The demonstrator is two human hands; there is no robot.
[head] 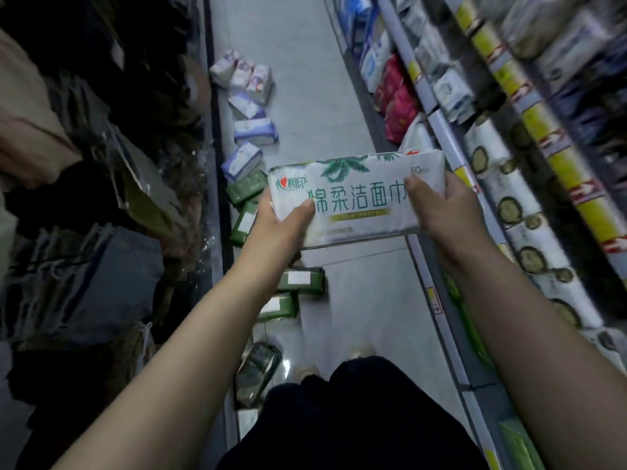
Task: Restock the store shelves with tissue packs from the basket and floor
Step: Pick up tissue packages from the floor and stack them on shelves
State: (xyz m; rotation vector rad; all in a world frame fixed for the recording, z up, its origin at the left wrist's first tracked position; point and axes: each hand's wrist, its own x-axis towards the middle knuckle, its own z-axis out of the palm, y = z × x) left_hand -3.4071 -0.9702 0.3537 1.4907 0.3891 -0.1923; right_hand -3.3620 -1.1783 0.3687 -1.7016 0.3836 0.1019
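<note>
— Where is the tissue pack (356,198)?

— Up in the air over the aisle, held level and lengthways, printed face up. The left hand (281,225) grips its lower left corner, thumb on the front and fingers underneath. The right hand (441,205) grips the right end, thumb on the front and fingers wrapped round the edge.

— How close is it to the shelf (451,157)?

— In this view, the pack's right end lies over the shelf's front rail. Whether it touches the rail, I cannot tell. White rolls (509,212) stand packed side by side behind that rail, and red packs (397,106) sit lower down and farther along.

— And the floor (305,62)?

— A loose line of packs runs along the left edge of the aisle, against the foot of the rack (217,164): blue-and-white packs (251,106) farther off, green packs (298,281) nearer the feet, some on their sides. Between that line and the shelf base on the right runs a strip of bare grey floor, wider far off and narrower close by.

— The left side?

— Dark, blurred bags (101,266) hang there, bulging out towards the aisle.
</note>
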